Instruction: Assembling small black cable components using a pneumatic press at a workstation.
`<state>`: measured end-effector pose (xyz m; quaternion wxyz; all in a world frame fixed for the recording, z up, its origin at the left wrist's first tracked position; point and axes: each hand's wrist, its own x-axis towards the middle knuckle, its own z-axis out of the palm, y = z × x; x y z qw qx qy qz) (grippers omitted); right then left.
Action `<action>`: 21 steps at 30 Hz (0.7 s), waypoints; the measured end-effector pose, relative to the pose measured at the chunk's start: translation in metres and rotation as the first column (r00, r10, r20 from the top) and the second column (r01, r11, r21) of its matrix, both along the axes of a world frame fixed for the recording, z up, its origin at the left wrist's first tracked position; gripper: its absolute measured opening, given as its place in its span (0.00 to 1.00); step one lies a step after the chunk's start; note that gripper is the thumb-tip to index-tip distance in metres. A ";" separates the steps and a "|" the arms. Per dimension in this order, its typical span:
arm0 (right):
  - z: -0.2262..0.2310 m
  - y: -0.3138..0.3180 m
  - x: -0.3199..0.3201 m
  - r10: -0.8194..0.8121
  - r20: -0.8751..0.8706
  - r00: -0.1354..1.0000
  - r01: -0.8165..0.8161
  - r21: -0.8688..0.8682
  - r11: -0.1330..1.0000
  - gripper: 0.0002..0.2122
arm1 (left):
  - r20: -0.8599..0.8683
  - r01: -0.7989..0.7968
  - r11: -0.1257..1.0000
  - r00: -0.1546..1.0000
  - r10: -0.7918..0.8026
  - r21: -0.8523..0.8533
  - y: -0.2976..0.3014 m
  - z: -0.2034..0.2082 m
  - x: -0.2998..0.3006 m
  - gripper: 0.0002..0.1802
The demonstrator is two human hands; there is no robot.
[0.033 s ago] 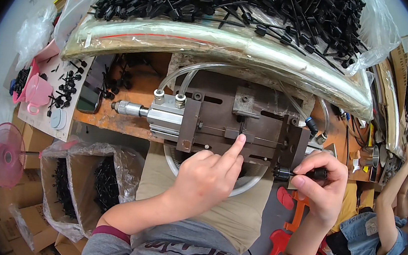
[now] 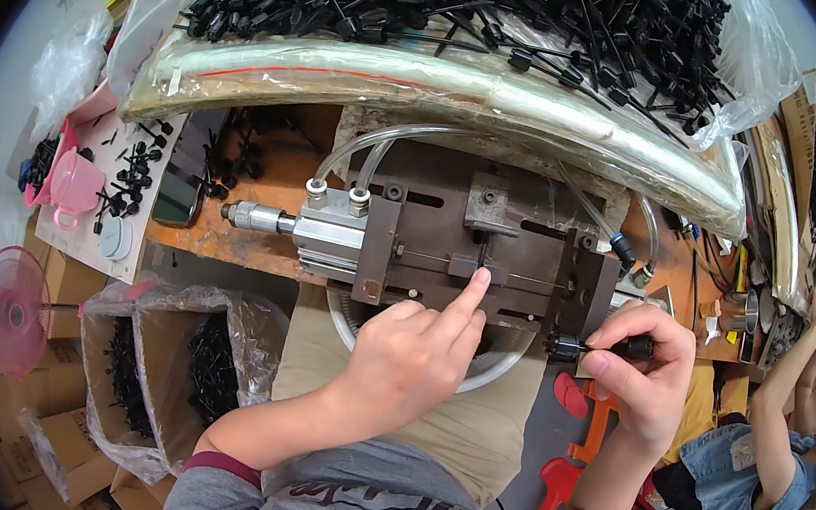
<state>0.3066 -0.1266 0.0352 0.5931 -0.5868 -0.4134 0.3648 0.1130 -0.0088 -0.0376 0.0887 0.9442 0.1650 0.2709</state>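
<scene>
Black part (image 2: 568,348) between right-hand fingers (image 2: 620,342)

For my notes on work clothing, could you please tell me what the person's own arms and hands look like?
Both hands, left and right, are bare: no gloves, rings or watch visible. The forearms are bare too. Short grey sleeves with dark red cuffs end near the elbows.
</scene>
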 end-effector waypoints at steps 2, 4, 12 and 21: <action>0.000 -0.001 0.000 -0.003 -0.005 1.000 0.003 -0.014 1.000 0.08 | -0.005 -0.001 1.000 1.000 0.001 -0.022 0.000 -0.001 -0.001 0.14; -0.002 -0.002 0.000 -0.002 -0.001 1.000 0.002 -0.013 1.000 0.08 | -0.009 -0.006 1.000 1.000 0.006 -0.019 0.000 0.000 0.000 0.14; -0.006 0.001 -0.006 0.007 0.007 1.000 -0.006 -0.012 1.000 0.08 | 0.016 -0.007 0.998 1.000 0.008 -0.065 0.002 0.003 0.001 0.13; -0.011 0.001 -0.013 0.084 -0.004 0.996 -0.084 -0.128 0.988 0.07 | 0.291 0.210 0.808 0.955 -0.050 -0.551 -0.004 0.025 -0.007 0.20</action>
